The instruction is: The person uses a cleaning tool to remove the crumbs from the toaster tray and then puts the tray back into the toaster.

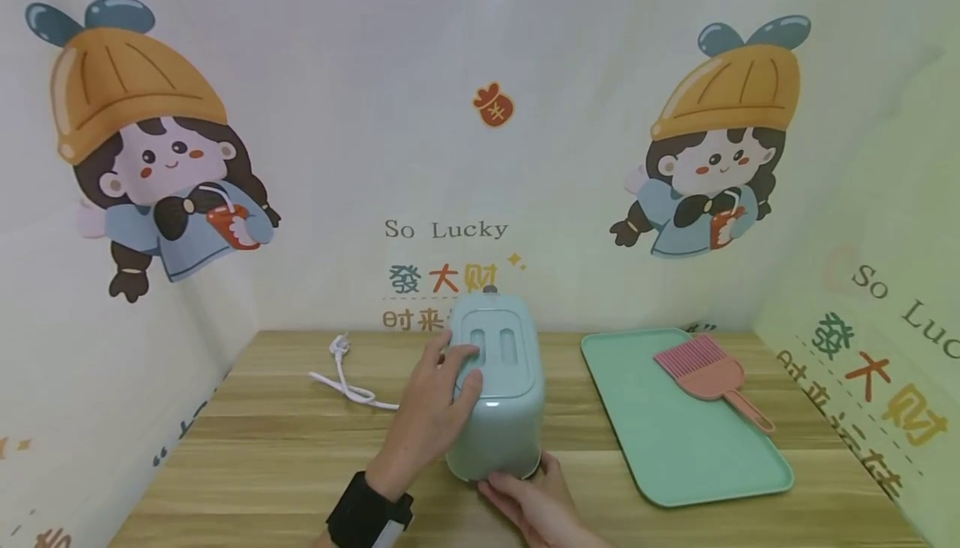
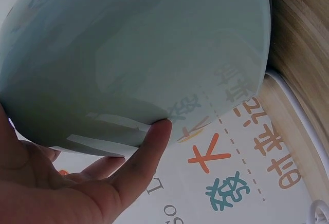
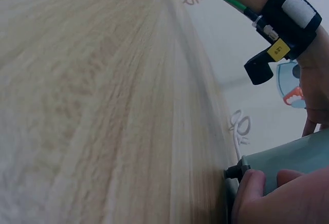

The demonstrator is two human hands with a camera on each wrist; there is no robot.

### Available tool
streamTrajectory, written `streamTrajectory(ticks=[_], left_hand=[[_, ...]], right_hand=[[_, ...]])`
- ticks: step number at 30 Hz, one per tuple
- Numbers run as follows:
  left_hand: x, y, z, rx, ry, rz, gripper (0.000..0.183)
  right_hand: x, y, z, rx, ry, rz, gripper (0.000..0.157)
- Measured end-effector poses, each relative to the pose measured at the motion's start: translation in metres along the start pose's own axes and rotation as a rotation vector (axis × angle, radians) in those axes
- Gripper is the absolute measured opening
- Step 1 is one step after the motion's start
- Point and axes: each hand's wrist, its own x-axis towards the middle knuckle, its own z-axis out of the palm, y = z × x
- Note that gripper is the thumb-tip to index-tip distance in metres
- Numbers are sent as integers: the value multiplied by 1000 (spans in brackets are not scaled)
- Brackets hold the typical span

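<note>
A pale blue-green toaster (image 1: 498,439), rounded and glossy, is on the wooden table with two recessed slots in its top. My left hand (image 1: 431,406) grips its upper left part, a fingertip at the left slot and the thumb on the top edge. In the left wrist view, fingers (image 2: 151,147) curve against the glossy shell. Down at the near end, my right hand (image 1: 536,502) holds the bottom edge between thumb and fingers. A small dark foot (image 3: 236,171) shows beside those fingers in the right wrist view. The toaster's underside is hidden.
A white power cord with a plug (image 1: 340,348) lies left of the toaster. On the right is a mint-green tray (image 1: 637,431), bearing a pink brush (image 1: 708,373) with a row of bristles. A printed cloth (image 1: 360,156) hangs behind and along both sides.
</note>
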Motion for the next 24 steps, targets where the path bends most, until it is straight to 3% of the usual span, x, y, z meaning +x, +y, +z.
streamTrajectory(ticks=[8,24], left_hand=[[0,2,1,3,5,5,39],[1,3,3,45,9,23,37]], right_hand=[[10,11,-12,-177,-3,-86,98],[13,9,-14,-187,-54,-80,86]])
